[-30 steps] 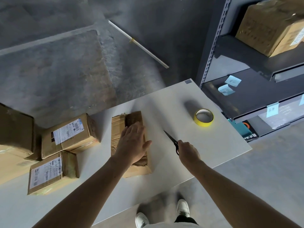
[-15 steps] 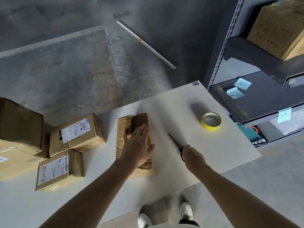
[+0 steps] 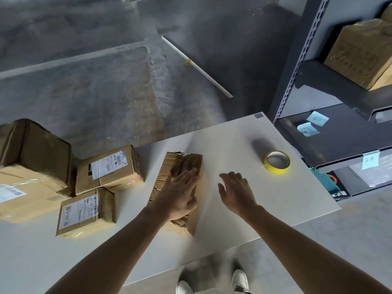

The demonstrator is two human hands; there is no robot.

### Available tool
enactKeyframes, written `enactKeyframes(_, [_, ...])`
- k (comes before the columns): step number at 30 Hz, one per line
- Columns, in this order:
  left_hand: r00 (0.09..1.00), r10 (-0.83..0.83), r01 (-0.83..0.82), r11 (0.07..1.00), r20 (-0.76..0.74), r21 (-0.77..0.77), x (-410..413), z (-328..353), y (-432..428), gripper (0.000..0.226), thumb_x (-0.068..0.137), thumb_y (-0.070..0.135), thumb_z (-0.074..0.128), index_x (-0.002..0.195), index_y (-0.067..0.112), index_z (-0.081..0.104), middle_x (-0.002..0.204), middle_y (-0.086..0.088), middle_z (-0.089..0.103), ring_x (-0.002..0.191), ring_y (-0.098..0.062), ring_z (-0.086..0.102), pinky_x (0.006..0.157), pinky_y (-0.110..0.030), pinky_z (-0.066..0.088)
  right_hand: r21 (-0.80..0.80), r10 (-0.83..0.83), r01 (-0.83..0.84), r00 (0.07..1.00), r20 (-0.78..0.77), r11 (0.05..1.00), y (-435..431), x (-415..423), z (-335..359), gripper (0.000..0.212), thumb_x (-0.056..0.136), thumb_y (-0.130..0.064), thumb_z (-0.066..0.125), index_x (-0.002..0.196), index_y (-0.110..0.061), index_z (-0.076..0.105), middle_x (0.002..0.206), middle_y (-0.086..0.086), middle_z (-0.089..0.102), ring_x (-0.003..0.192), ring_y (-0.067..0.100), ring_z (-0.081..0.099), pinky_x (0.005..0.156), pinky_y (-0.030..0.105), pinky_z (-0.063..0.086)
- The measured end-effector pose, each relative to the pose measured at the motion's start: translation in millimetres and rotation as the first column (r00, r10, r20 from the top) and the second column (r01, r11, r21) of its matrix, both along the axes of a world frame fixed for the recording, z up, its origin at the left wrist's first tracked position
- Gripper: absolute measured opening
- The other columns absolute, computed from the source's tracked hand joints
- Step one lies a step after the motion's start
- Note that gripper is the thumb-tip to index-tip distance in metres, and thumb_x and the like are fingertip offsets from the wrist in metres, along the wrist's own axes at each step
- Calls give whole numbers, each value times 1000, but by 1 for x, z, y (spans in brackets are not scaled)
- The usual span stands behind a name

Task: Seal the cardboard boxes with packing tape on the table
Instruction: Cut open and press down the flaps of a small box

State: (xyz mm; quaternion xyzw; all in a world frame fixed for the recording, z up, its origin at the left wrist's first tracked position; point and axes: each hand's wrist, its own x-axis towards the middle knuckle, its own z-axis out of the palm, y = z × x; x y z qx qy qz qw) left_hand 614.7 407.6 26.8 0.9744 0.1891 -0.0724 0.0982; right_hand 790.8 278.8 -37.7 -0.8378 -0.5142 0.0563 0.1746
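two hands are over the desk (image 3: 233, 145), and only one of them is on a box. the left hand (image 3: 180, 192) lies flat on top of the creased cardboard box (image 3: 171, 164) in the middle of the desk. its fingers (image 3: 188, 176) are straight and pressed on the flaps, grasping nothing, and the forearm reaches in from the lower left. the right hand (image 3: 237, 192) is just beside the box on its right, apart from it, palm down. its fingers (image 3: 231, 178) are spread and released, with nothing in them. whether it touches the desk or hangs just above it i cannot tell, as the hand is a little blurred.

the roll of yellow packing tape (image 3: 275, 169) lies flat toward the right edge of the desk, beyond the right hand and well apart from both hands.

i judge the step in hand to be pinning the flaps shut before any tape goes on. the next move calls for the free right hand to reach out to the roll while the left bears down on the flaps.

on the left of the desk wait a labelled box (image 3: 108, 168), a second labelled box (image 3: 84, 211) nearer the person, and a larger box (image 3: 31, 158) at the left edge.
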Motion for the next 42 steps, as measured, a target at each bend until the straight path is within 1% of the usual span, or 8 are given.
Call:
enactKeyframes(8, [969, -237, 239, 971, -75, 18, -23, 1, -2, 68, 94, 32, 46, 156, 33, 18, 166, 7, 5, 151, -8, 1, 121, -57, 4, 141, -21, 58, 968, -251, 988, 35, -28, 41, 48, 100, -39, 47, 141, -14, 43, 136, 13, 55, 119, 34, 52, 100, 48, 44])
enactKeyframes(18, [931, -343, 347, 938, -128, 11, -43, 6, 9, 85, 87, 9, 51, 156, 37, 10, 164, 17, -2, 150, -3, -6, 121, -54, -4, 133, -62, 121, 922, -382, 984, 26, -48, 43, 35, 92, -16, 60, 124, -9, 49, 120, 14, 55, 107, 34, 56, 89, 41, 48])
enactKeyframes(24, [925, -379, 376, 925, 34, 58, -56, -2, 21, 79, 85, 6, 55, 154, 31, 26, 162, 12, 21, 150, -7, 11, 122, -49, 10, 148, -129, 223, 871, -475, 963, 20, -50, 41, 35, 89, -14, 63, 121, -9, 51, 100, 8, 57, 91, 27, 55, 81, 36, 47])
enactKeyframes(28, [927, -109, 98, 994, 360, 47, -63, -1, 27, 54, 97, 33, 47, 149, 24, 37, 156, 1, 37, 143, -19, 35, 114, -45, 35, 138, -141, 259, 817, -559, 956, 19, -46, 39, 27, 90, -15, 65, 114, -15, 53, 93, 6, 59, 78, 17, 53, 69, 21, 37])
enactKeyframes(30, [948, 145, -138, 989, 283, -42, -66, 2, 37, 59, 99, 41, 50, 152, 23, 31, 159, -2, 30, 146, -22, 29, 115, -47, 32, 132, -131, 246, 814, -565, 960, 17, -44, 39, 25, 90, -14, 66, 110, -19, 52, 93, 7, 60, 75, 11, 53, 64, 16, 36])
enactKeyframes(34, [959, 282, -281, 959, 37, -33, -71, 0, 51, 63, 99, 44, 50, 153, 20, 26, 159, -3, 28, 145, -24, 28, 113, -43, 32, 149, -108, 219, 840, -531, 964, 16, -43, 40, 27, 90, -13, 67, 106, -19, 46, 98, 8, 58, 84, 18, 55, 68, 22, 42])
enactKeyframes(38, [959, 243, -240, 970, 147, -36, -70, 4, 58, 41, 105, 33, 37, 142, 18, 44, 136, -3, 55, 117, -20, 55, 89, -38, 51, 158, 19, 7, 986, -165, 987, 13, -49, 46, 44, 84, -39, 73, 115, -15, 54, 113, 7, 52, 104, 25, 49, 85, 39, 43])
enactKeyframes(42, [955, 233, -223, 972, 180, -79, -71, 11, 59, 35, 105, 30, 37, 134, 18, 52, 123, -3, 63, 100, -20, 61, 79, -40, 54, -39, 283, -281, 957, 68, 959, 19, -51, 56, 64, 81, -65, 62, 128, -22, 52, 131, 1, 49, 120, 25, 43, 98, 42, 34])
